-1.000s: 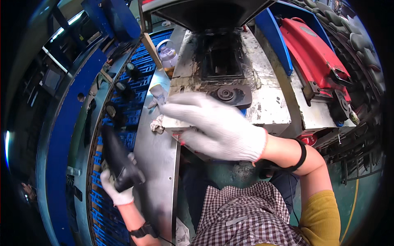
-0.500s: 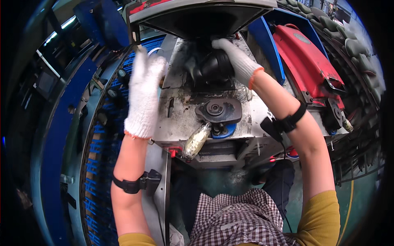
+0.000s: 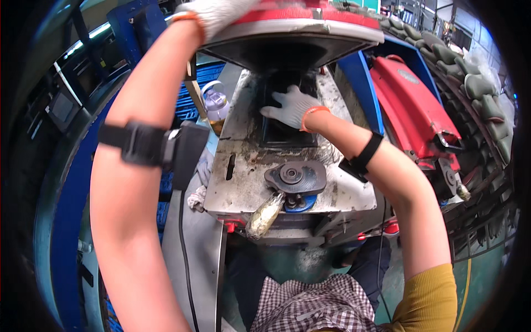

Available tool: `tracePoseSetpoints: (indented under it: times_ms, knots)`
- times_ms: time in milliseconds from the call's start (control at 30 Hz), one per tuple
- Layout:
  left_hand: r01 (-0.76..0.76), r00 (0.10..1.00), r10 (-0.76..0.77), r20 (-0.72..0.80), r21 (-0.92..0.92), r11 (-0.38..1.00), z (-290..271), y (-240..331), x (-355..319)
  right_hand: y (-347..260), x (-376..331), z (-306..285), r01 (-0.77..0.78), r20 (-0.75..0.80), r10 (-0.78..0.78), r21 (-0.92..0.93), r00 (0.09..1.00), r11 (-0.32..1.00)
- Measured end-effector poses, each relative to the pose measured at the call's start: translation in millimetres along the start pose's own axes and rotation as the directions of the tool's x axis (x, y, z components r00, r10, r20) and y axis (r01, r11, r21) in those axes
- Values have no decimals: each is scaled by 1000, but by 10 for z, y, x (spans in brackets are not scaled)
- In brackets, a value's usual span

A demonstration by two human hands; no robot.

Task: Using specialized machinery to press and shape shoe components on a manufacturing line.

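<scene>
My left hand (image 3: 218, 15), in a white knitted glove, is at the upper left corner of the machine's raised red and grey head (image 3: 310, 23). Its fingers are blurred and partly cut off by the top of the picture, so their grip does not show. Beneath the head, my right hand (image 3: 293, 108), gloved too, reaches over a black rectangular plate (image 3: 290, 137) on the machine bed. Its fingers are spread and hold nothing; whether they touch the plate I cannot tell. Nearer to me sits a dark metal clamp plate (image 3: 295, 176) with a wrapped handle (image 3: 264, 216).
A lidded bottle (image 3: 215, 103) stands left of the machine, with a crumpled cloth (image 3: 198, 198) nearer me. On the right are a blue side panel (image 3: 358, 83) and a second red machine cover (image 3: 412, 105). Several grey-green padded shapes (image 3: 479, 86) line a rack beyond.
My left hand has risen from beside the machine bed to its head. My right hand has left the rounded black piece, which no longer shows, and spread its fingers.
</scene>
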State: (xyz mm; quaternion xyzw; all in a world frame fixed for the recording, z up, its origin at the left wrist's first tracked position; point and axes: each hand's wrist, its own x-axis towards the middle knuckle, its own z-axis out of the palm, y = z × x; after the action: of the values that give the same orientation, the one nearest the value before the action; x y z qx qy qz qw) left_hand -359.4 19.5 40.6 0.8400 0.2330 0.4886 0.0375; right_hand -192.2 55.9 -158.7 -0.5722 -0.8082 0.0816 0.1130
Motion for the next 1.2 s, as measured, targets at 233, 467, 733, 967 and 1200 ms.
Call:
tracePoseSetpoints:
  times_ms: [233, 467, 733, 967, 1200]
  knots:
    - [-157, 961, -29, 274, 631, 760, 83, 162, 314, 423, -1402, -531, 320, -197, -262, 386, 945, 865]
    - [441, 660, -511, 551, 268, 857, 559, 311, -74, 377, -2558, 313, -324, 453, -678, 891, 579, 319]
    - [671, 335, -561, 757, 226, 706, 1002, 276, -955, -316, -2479, 1371, -587, 167, -735, 724, 657, -361]
    - [670, 374, -613, 696, 254, 698, 1097, 256, -1119, -499, -2337, 1343, -585, -32, -675, 470, 737, -661]
    - [655, 403, -611, 681, 251, 712, 1124, 286, -1174, -279, -2498, 1060, -625, -27, -634, 139, 773, -768]
